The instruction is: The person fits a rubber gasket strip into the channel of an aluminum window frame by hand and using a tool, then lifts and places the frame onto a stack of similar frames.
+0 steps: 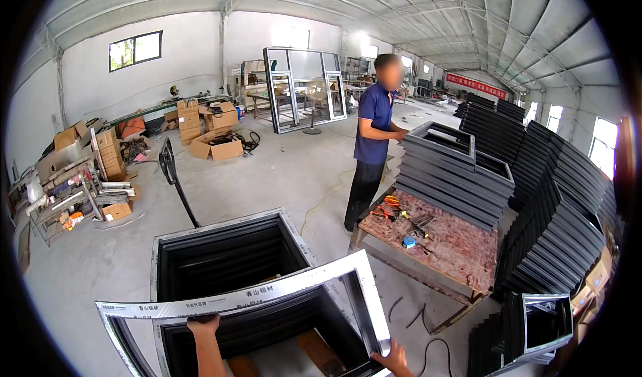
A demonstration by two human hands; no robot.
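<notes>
A rectangular window frame (267, 293), its face covered in silver printed film, is tilted in front of me at the lower middle. My left hand (203, 325) is closed on its long upper bar. Near its right-hand corner, my right hand (393, 359) grips the short side bar. Beneath and behind it stands a stack of similar dark frames (221, 222) with silver top faces. The held frame overlaps this stack, and I cannot tell whether the two touch. The held frame's near bar is mostly out of view.
A worktable (441, 243) holds orange-handled pliers (382, 212), a blue tape measure (408, 242) and stacked frames (451, 176). A co-worker (374, 123) stands behind it. A pallet-jack handle (169, 166) rises beyond my stack. More frame stacks (552, 236) line the right; cables (425, 320) lie on the floor.
</notes>
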